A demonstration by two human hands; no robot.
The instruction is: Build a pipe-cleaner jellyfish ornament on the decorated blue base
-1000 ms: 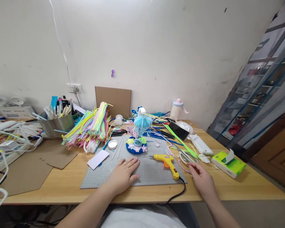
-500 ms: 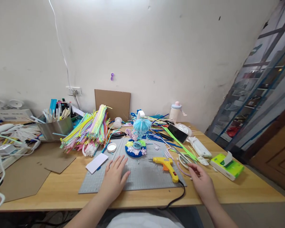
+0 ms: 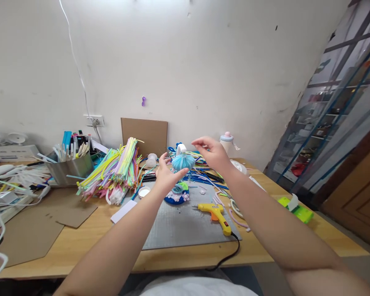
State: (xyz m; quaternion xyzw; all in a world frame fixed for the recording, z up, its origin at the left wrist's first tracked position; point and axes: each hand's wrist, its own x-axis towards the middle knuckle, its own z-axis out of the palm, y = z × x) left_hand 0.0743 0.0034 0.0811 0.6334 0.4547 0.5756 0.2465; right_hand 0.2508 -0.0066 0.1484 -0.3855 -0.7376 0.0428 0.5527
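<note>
Both my arms reach out over the grey cutting mat [image 3: 185, 230]. My left hand [image 3: 165, 174] is raised with its fingers apart, just left of a fluffy light-blue pompom [image 3: 183, 161] that tops a craft figure on a round blue base [image 3: 176, 196]. My right hand [image 3: 210, 153] hovers to the right of and above the pompom, fingers loosely curled and spread, holding nothing that I can see. Neither hand clearly touches the pompom. A yellow glue gun [image 3: 216, 214] lies on the mat below my right arm.
A big heap of coloured pipe cleaners [image 3: 114, 169] lies at left, by a metal tub of pens [image 3: 68, 164]. Cardboard sheets [image 3: 46, 222], a white card [image 3: 123, 211], a small bottle [image 3: 227, 142] and a green tissue pack [image 3: 297, 209] lie around. The glue gun's black cord [image 3: 231, 255] runs off the front edge.
Both hands have lifted off the table and moved forward to either side of the blue pompom. The left hand left the mat; the right left the spot beside the glue gun.
</note>
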